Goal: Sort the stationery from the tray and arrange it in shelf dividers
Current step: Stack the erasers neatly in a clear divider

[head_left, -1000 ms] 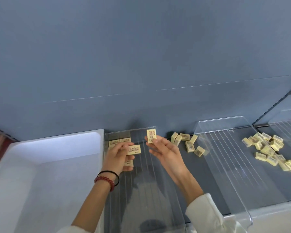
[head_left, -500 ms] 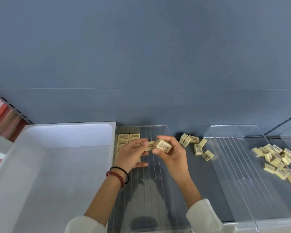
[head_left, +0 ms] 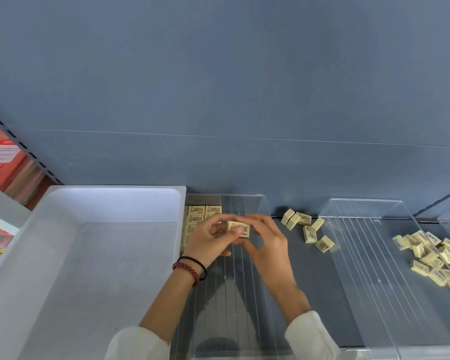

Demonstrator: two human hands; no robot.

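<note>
Both my hands meet over the far end of a clear shelf divider (head_left: pixel 244 294). Between them is a cream eraser (head_left: pixel 239 228) with a printed label. My left hand (head_left: pixel 208 242) pinches it with thumb and fingers. My right hand (head_left: pixel 268 242) curls round it from the right. Whether a second eraser lies under it is hidden. Several erasers (head_left: pixel 204 210) lie in neat rows at the divider's back left corner, partly covered by my left hand. A large white tray (head_left: pixel 115 189) stands to the left.
Several loose erasers (head_left: pixel 307 227) lie on the dark shelf right of the divider. A second clear divider (head_left: pixel 374 255) stands further right, with a pile of erasers (head_left: pixel 431 253) beyond it. Red books (head_left: pixel 0 157) sit at the far left. A grey back wall closes the shelf.
A second ago each hand held its own eraser apart. The hands have come together over the divider, and only one eraser shows between them now.
</note>
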